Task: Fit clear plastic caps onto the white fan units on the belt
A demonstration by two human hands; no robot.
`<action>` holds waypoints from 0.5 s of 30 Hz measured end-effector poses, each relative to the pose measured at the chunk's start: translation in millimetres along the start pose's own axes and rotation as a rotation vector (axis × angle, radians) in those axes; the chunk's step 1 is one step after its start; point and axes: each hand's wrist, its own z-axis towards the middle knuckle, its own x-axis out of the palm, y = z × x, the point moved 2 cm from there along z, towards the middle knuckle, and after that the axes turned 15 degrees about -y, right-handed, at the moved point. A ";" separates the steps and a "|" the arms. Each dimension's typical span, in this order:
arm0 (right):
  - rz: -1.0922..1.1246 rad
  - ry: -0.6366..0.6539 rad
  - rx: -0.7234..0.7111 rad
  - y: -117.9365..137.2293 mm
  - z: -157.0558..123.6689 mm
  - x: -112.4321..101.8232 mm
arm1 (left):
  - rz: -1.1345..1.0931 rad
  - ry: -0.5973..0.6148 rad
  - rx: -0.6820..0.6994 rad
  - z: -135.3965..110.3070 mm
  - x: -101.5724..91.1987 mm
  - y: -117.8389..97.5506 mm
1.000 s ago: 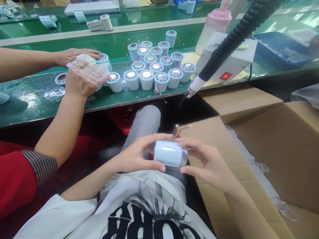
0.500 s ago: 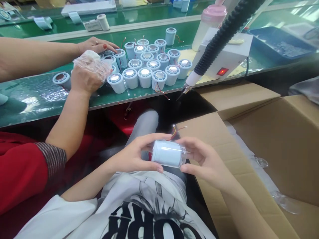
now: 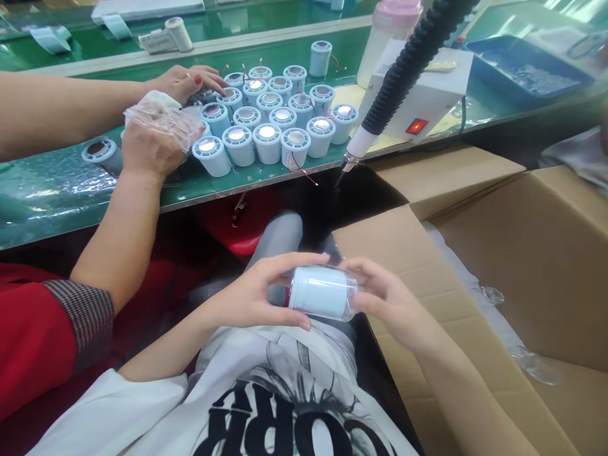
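Over my lap I see a light-blue cylinder (image 3: 319, 291) lying on its side inside a clear plastic sleeve. My left hand (image 3: 270, 291) is wrapped round its left end, thumb below and fingers above. At the other end, my right hand (image 3: 384, 297) pinches the sleeve's edge with thumb and fingers. Similar light-blue cylinders (image 3: 266, 142) stand upright in rows on the green bench (image 3: 52, 196), several with thin coloured wires. A co-worker's hand (image 3: 185, 82) touches the far left of the group; their other hand (image 3: 154, 142) holds crumpled clear plastic (image 3: 159, 120).
An open cardboard box (image 3: 513, 266) stands at my right, with clear plastic pieces inside. A black flexible hose (image 3: 403, 69) with a metal tip hangs above the bench edge. Behind it are a white device (image 3: 422, 88) with a lit red switch, a pink-topped bottle (image 3: 389, 38) and a blue tray (image 3: 527, 69).
My right hand has closed in at the sleeve's right end. The wires above the held cylinder no longer show. The camera view has shifted slightly, moving the bench things left.
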 end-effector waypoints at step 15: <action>0.105 0.144 0.221 -11.7 1.7 14.9 | 0.064 -0.031 0.110 -14.9 -2.6 0.3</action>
